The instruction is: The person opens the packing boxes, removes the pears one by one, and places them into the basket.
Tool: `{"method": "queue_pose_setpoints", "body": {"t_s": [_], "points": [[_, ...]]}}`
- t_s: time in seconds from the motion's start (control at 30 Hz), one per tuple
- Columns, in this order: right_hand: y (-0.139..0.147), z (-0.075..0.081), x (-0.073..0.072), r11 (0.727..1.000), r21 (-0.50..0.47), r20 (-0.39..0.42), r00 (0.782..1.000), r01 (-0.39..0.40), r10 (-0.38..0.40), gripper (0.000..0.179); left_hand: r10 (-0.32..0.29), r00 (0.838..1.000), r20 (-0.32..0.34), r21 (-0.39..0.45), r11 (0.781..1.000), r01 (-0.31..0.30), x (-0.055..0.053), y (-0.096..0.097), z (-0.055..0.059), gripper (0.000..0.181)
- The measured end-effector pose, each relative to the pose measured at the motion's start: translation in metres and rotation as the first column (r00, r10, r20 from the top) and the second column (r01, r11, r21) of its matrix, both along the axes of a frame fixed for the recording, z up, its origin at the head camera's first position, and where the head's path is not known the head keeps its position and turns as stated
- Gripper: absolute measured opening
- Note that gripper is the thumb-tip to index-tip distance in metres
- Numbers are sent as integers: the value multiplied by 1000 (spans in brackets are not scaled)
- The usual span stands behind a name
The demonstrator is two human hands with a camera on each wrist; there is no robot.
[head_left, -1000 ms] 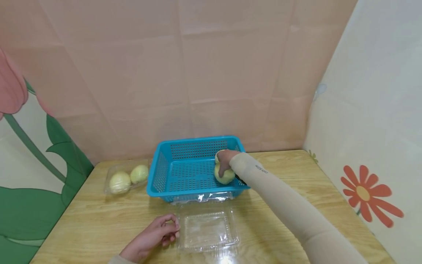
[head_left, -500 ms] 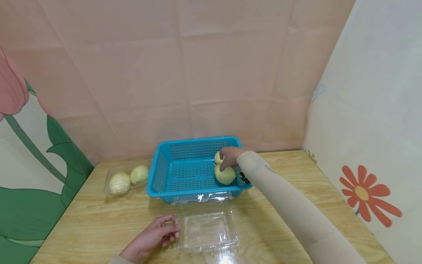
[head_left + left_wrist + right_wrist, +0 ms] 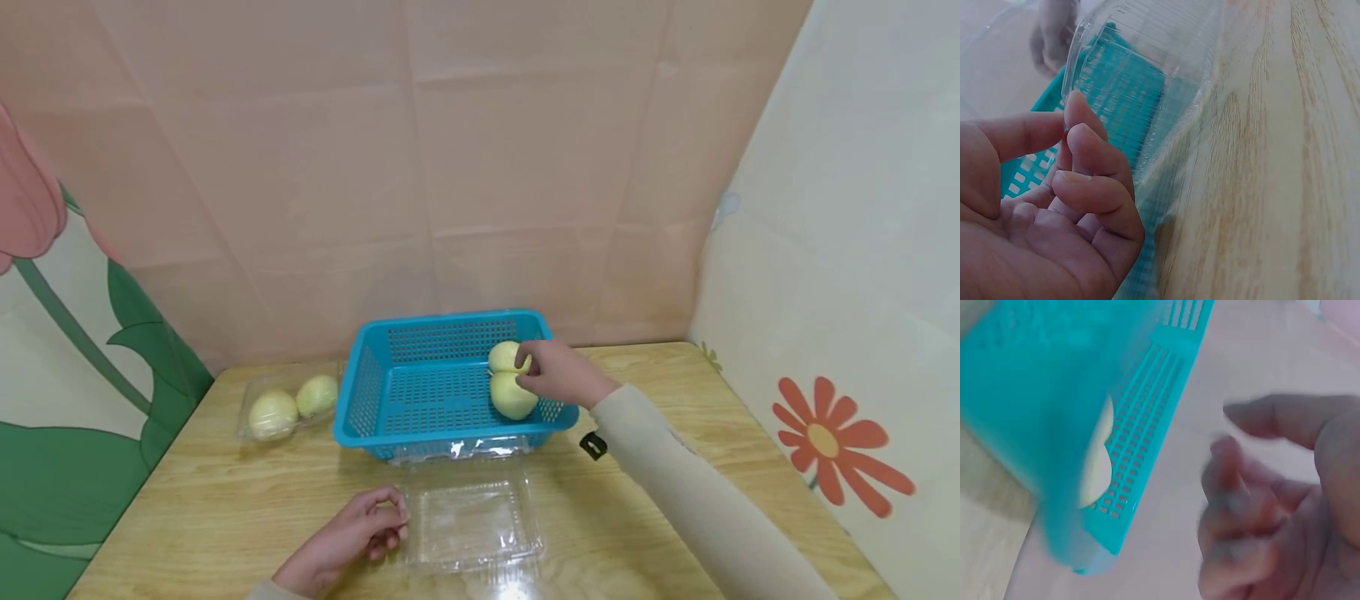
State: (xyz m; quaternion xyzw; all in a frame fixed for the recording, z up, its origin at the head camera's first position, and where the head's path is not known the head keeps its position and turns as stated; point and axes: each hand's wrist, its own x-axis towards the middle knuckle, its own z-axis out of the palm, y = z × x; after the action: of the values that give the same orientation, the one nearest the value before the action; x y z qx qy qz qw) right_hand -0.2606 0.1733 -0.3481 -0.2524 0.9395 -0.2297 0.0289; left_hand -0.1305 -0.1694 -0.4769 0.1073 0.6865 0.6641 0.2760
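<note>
My left hand (image 3: 352,532) pinches the left edge of a clear plastic clamshell box (image 3: 472,521) between thumb and index finger, its other fingers curled below. The lid stands open and leans at the front of a blue plastic basket (image 3: 435,438). Two round, pale yellow-green fruits, a rear one (image 3: 504,357) and a front one (image 3: 513,397), lie side by side at the basket's right end. Just right of them, over the basket's side, my right hand (image 3: 561,370) is raised with loosely bent fingers and nothing in its grasp; the right wrist view shows a gap between thumb and index fingertip.
Left of the basket sits another clear box (image 3: 255,387) with two similar fruits (image 3: 273,415) inside. Everything stands on a wood-grain table (image 3: 225,508). A pinkish cloth (image 3: 420,167) hangs behind it, and a flower-printed wall (image 3: 825,333) borders the right.
My right hand has let go of the fruit in the basket and drawn back to the right, uncovering both fruits. The left hand and the box have stayed put.
</note>
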Motion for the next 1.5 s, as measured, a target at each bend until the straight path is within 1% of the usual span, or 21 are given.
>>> {"method": "queue_pose_setpoints", "body": {"t_s": [0.1, 0.17, 0.27, 0.37, 0.47, 0.53, 0.63, 0.73, 0.83, 1.0, 1.07, 1.17, 1.27, 1.37, 1.5], "points": [[6, -6, 23, 998, -33, -54, 997, 51, -53, 9, 3, 1000, 1, -3, 1000, -3, 2, 0, -1, 16], [10, -10, 38, 997, -41, -89, 993, 72, -76, 6, 5, 1000, 4, -4, 1000, -5, 3, -1, -1, 17], [13, -15, 62, 995, -52, -84, 992, 85, -90, 13, 6, 1000, 5, 0, 1000, -6, 3, -1, 0, 15], [13, -22, 82, 996, -45, -74, 994, 81, -84, 19, 2, 1000, 2, 5, 1000, -2, 2, 0, 1, 14], [12, -29, 97, 997, -31, -65, 996, 64, -66, 21, -2, 1000, 0, 9, 1000, 2, 2, 0, 3, 13], [12, -34, 103, 998, -20, -66, 996, 59, -61, 20, -5, 1000, -2, 12, 1000, 5, 2, 1, 3, 13], [12, -43, 106, 997, -22, -38, 997, 70, -71, 18, -4, 1000, -1, 10, 1000, 4, 3, 1, 4, 13], [12, -51, 104, 996, -35, -1, 996, 85, -85, 18, 6, 1000, 13, 3, 1000, -6, 3, 0, 4, 12], [13, -57, 102, 993, -76, 54, 995, 92, -88, 19, 8, 1000, 23, -3, 1000, -8, 3, 0, 5, 12], [13, -68, 99, 983, -163, 165, 985, 88, -60, 19, -2, 1000, 7, -10, 1000, 2, 3, 2, 4, 17], [13, -73, 98, 981, -177, 178, 983, 77, -45, 18, -4, 1000, 2, -16, 1000, 4, 2, 2, 4, 19], [12, -78, 97, 979, -192, 173, 984, 65, -31, 18, -10, 1000, -4, -21, 1000, 10, 0, 3, 3, 21], [13, -82, 97, 975, -211, 181, 983, 66, -27, 17, -14, 1000, -15, -18, 1000, 14, -1, 5, 1, 22], [12, -84, 97, 968, -236, 229, 973, 83, -28, 17, -8, 1000, -27, -14, 1000, 7, -1, 5, 0, 25], [12, -86, 98, 960, -256, 309, 950, 117, -34, 19, 6, 1000, -30, -19, 1000, -7, -1, 6, -2, 32]]}}
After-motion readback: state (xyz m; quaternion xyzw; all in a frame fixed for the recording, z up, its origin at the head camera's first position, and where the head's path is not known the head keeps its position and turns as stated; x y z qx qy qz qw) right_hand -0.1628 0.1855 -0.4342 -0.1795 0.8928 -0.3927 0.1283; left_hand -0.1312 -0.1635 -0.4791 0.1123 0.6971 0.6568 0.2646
